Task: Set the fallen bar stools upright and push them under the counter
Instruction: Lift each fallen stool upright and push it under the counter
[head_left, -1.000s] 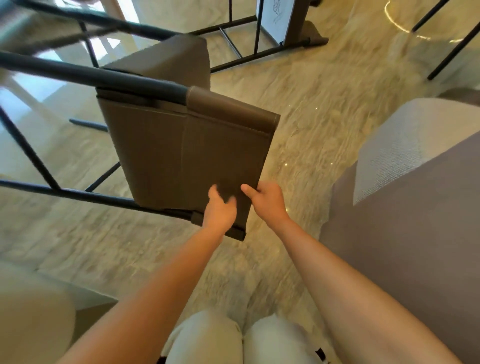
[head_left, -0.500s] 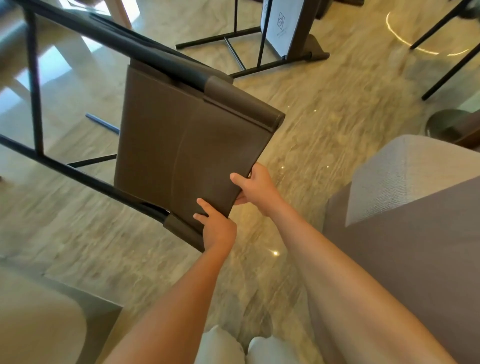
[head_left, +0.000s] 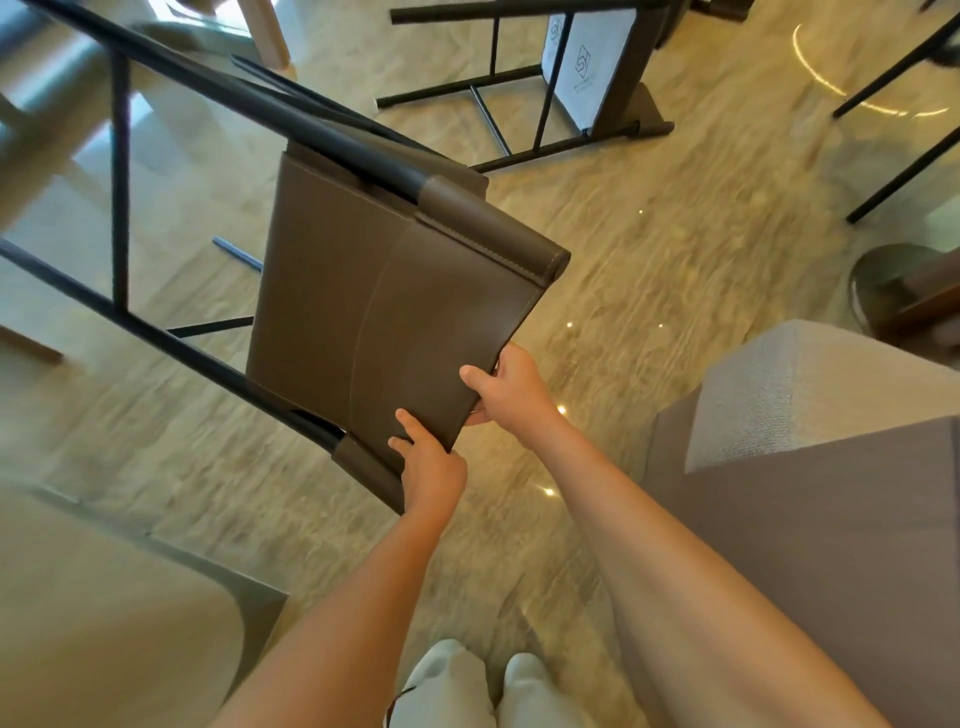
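Both hands pinch the near edge of the tilted bar stool (head_left: 384, 301), the left hand (head_left: 434, 475) at its lower corner and the right hand (head_left: 511, 389) just beyond, while its black legs run away up-left from them.

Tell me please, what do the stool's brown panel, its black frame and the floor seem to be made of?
Brown panel: probably leather or imitation leather, matte, with visible stitched seams. Black frame: seemingly metal tube with a dark matte coating; it is thin and straight. Floor: polished stone or marble-look tile, since it is veined and reflects lamps.
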